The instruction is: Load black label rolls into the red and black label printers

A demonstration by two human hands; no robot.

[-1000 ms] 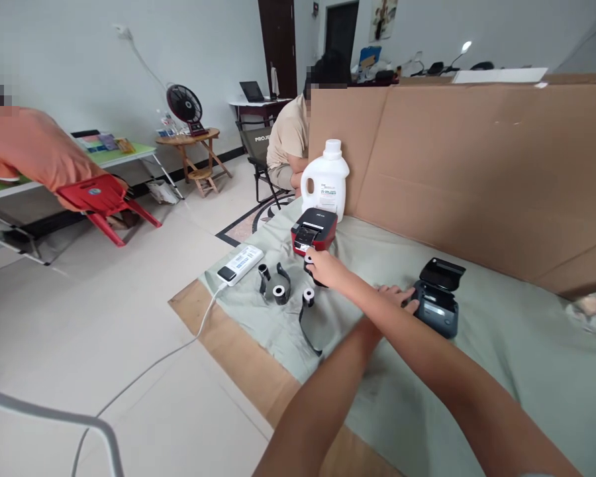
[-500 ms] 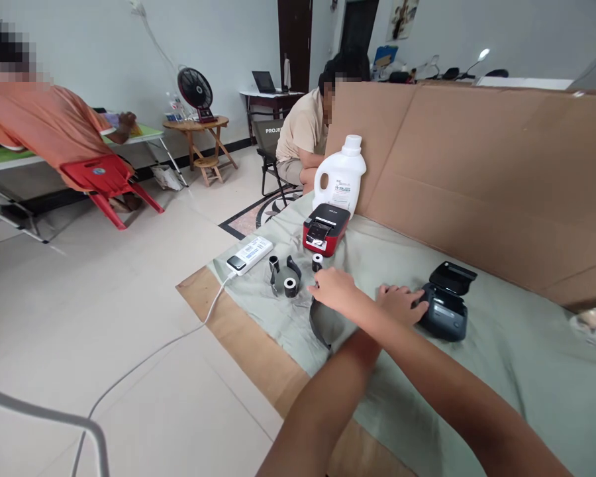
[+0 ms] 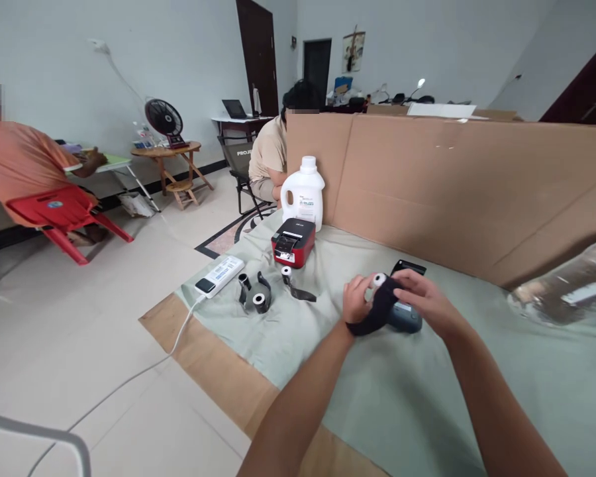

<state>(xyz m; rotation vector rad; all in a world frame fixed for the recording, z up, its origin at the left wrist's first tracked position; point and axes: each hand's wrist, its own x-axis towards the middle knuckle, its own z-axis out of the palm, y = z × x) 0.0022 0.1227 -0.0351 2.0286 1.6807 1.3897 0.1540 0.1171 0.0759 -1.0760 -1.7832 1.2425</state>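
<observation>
A black label roll with a white core is held between my hands, its loose black strip hanging down in a curve. My left hand grips it from the left, fingers closed. My right hand pinches the dark strip on the other side. Just behind and below them sits a dark label printer, its lid up and partly hidden by my right hand. To the left lie more black rolls with white cores, one roll trailing a strip, another roll beside curled strips.
A red and black printer stands before a white detergent jug. A white power strip with a cable lies at the cloth's left edge. A cardboard wall closes off the back; a plastic-wrapped bundle lies right. Two people sit beyond.
My crossed arms have uncrossed. My right hand has moved right from beside the loose rolls, and a label roll with its strip is now between both hands, above the dark printer. The view has shifted right.
</observation>
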